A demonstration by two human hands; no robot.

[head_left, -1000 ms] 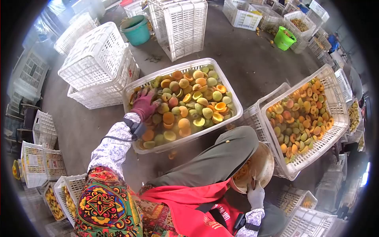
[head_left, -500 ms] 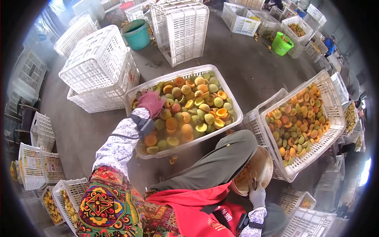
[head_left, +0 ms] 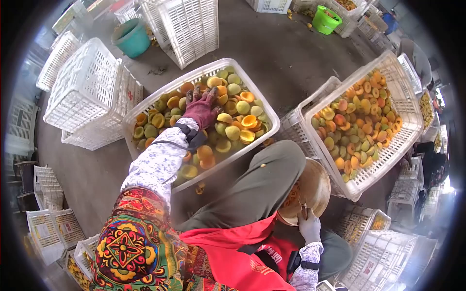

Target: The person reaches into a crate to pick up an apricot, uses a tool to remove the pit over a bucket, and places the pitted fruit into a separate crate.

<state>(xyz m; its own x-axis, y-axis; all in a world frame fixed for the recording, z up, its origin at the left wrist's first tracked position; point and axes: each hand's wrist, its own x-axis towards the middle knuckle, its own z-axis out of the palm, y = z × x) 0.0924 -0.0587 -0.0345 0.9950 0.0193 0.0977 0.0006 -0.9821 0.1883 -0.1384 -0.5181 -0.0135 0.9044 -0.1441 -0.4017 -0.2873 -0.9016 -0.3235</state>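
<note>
My left hand (head_left: 200, 107), in a dark red glove, lies with spread fingers on halved orange and green fruit (head_left: 234, 132) inside a white crate (head_left: 242, 154). My right hand (head_left: 309, 227), in a pale glove, is closed around a small metal tool (head_left: 304, 209) at the near rim of a round tub (head_left: 318, 189). Some small orange-brown pieces show inside the tub. To the right, a tilted white crate (head_left: 407, 104) holds more halved fruit (head_left: 361, 123).
Stacked white crates (head_left: 85, 87) stand at the left, and another tall crate (head_left: 191, 29) stands at the back. A teal bucket (head_left: 132, 41) and a green bucket (head_left: 325, 20) are farther off. My bent knee (head_left: 284, 157) lies between crate and tub.
My left hand has moved right across the fruit, and its fingers now show spread. The view has shifted, so the crates and buckets appear farther left and higher. My right hand still holds the tool.
</note>
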